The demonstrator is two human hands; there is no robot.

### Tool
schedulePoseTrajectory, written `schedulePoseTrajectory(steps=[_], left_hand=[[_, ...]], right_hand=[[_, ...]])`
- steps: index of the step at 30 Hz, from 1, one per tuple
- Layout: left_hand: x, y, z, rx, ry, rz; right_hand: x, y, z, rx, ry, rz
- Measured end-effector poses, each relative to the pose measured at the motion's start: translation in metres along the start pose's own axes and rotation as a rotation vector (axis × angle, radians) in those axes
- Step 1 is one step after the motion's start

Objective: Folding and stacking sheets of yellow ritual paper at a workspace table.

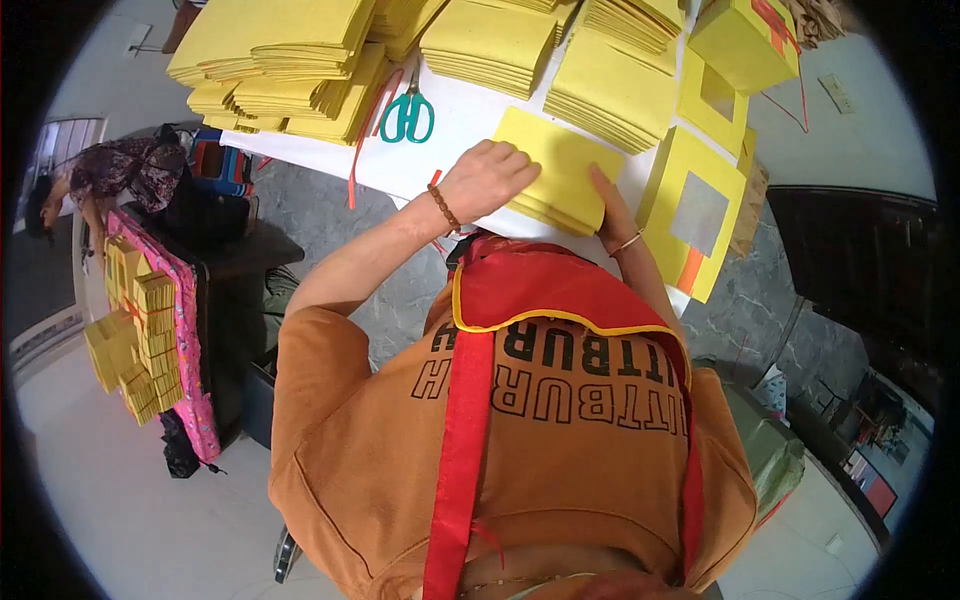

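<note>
Two bare hands meet at a small stack of folded yellow sheets [565, 160] at the near edge of a white-topped table [450, 118], right in front of you. Your left hand [492, 182] is mostly closed, its fingers bent over the left part of that stack, knuckles up; the fingertips are tucked away, so you cannot tell how firmly they press or grip. Your right hand [615, 208] is partly open against the stack's right edge, one digit lying along the side near the far corner; the rest is hidden, so you cannot tell whether it is clamped on the sheets. A brown beaded bracelet [444, 208] circles your left wrist and a thin pale band [628, 241] your right. To the left of the stack and a little farther off lie scissors with teal looped handles [408, 118], with narrow red ribbons [362, 160] just left of them. Beyond, tall piles of yellow folded sheets [300, 45] crowd the far left, and more yellow piles [612, 95] stand just past your stack. On your right lies a flat yellow piece with a grey square panel and an orange strip [655, 190], and a yellow box with a red-orange patch [738, 45] stands at the far right. You wear a red apron with yellow trim [560, 290] over an orange sweatshirt [380, 450]. Well off to your left, a person in a dark patterned top [130, 170] leans by a pink-covered surface [193, 345] holding yellow bundles [155, 325].
</note>
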State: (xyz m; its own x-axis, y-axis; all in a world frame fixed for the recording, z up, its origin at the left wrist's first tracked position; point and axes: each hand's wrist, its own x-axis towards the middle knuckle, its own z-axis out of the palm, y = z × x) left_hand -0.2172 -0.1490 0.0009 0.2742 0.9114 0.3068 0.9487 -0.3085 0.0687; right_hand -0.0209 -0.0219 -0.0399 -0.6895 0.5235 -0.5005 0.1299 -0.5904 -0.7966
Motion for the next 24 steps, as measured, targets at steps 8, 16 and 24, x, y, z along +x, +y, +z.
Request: schedulePoseTrajectory(steps=[8,16,24], left_hand=[[-0.002,-0.003,0.010,-0.327,0.250,-0.262],[-0.008,-0.019,0.000,-0.692,0.515,-0.676],[-0.037,-0.035,0.017,-0.137,0.514,-0.456]], right_hand=[[-0.009,0.007,-0.005,0.307,-0.115,0.050],[-0.013,0.009,-0.012,0.169,0.005,-0.076],[-0.083,-0.047,-0.076,0.230,0.113,-0.186]])
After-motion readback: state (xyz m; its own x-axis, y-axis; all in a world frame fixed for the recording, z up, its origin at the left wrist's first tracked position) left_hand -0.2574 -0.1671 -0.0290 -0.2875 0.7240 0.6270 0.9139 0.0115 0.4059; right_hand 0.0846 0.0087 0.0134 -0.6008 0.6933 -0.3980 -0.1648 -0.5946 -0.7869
